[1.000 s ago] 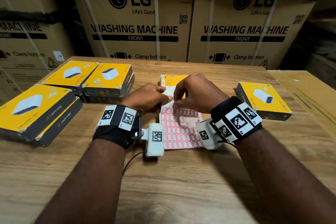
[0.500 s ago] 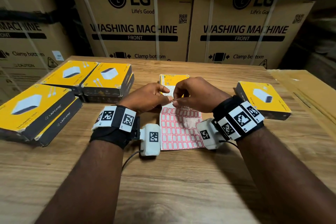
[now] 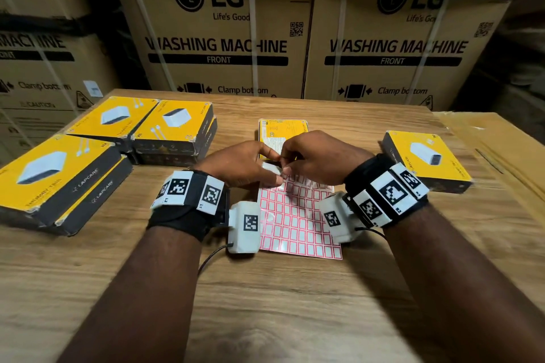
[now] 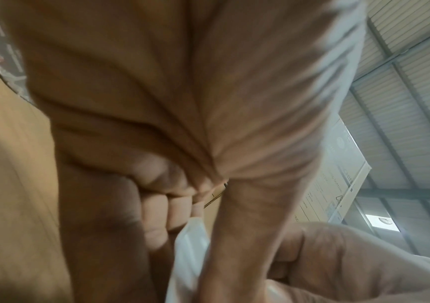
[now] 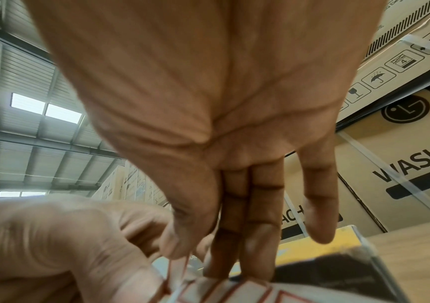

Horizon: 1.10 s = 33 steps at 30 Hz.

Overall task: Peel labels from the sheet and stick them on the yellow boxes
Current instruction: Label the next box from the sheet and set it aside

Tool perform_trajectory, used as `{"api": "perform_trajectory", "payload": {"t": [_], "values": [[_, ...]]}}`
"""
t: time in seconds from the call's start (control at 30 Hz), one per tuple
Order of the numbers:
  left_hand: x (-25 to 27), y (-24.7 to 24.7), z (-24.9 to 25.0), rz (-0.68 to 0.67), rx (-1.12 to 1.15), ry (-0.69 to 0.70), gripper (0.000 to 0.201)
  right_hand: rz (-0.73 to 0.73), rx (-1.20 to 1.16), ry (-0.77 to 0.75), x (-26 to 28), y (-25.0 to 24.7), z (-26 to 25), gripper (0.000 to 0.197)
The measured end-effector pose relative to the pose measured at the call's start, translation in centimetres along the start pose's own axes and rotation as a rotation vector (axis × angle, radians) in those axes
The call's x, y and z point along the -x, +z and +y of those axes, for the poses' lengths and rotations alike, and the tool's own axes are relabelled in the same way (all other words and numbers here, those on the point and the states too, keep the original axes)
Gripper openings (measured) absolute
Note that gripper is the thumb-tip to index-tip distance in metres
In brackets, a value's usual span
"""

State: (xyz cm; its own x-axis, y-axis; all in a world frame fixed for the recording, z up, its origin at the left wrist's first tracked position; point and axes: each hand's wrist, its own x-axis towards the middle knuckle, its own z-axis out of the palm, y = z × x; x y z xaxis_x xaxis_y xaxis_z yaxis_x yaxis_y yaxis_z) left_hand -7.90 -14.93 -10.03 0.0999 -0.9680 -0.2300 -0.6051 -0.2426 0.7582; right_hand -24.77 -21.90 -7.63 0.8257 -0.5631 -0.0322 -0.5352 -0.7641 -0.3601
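Left hand (image 3: 241, 165) pinching lifted top corner of red-bordered label sheet (image 3: 298, 221), right hand (image 3: 318, 160) thumb and forefinger nipping a label (image 3: 272, 169) there, before yellow box (image 3: 283, 134)

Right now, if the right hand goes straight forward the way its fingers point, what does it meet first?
Probably the yellow box lying flat just beyond the label sheet. In the right wrist view the right hand points its fingers over that box's near edge. Depth is unclear; the left hand sits beside it.
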Motion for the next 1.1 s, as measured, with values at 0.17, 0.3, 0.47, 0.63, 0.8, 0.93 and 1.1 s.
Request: {"api": "perform_trajectory", "payload": {"t": [0.17,0.3,0.47,0.63,0.8,0.93,1.1], "values": [[-0.1,0.0,-0.1,-0.064,-0.029,-0.002,0.031,-0.045,-0.005,0.023,0.1,0.1,-0.3,0.01],[-0.4,-0.2,-0.3,-0.036,-0.124,-0.023,0.03,-0.009,0.006,0.025,0.2,-0.3,-0.2,0.005],[-0.1,-0.2,0.0,-0.093,-0.156,0.009,0.027,0.121,-0.003,0.015,0.5,-1.1,0.5,0.008],[0.2,-0.9,-0.1,-0.097,-0.122,-0.003,0.01,0.197,-0.05,0.024,0.6,-1.3,1.0,0.005],[1.2,-1.7,0.3,0.078,-0.27,-0.027,0.011,0.204,-0.067,0.039,0.6,-1.2,1.0,0.015],[1.7,-2.4,1.4,0.138,-0.291,0.021,0.016,0.186,0.006,0.058,0.5,-1.3,1.2,0.012],[-0.8,-2.5,4.1,0.183,-0.627,0.148,0.038,0.144,0.05,0.062,0.4,-1.6,0.7,0.009]]}}
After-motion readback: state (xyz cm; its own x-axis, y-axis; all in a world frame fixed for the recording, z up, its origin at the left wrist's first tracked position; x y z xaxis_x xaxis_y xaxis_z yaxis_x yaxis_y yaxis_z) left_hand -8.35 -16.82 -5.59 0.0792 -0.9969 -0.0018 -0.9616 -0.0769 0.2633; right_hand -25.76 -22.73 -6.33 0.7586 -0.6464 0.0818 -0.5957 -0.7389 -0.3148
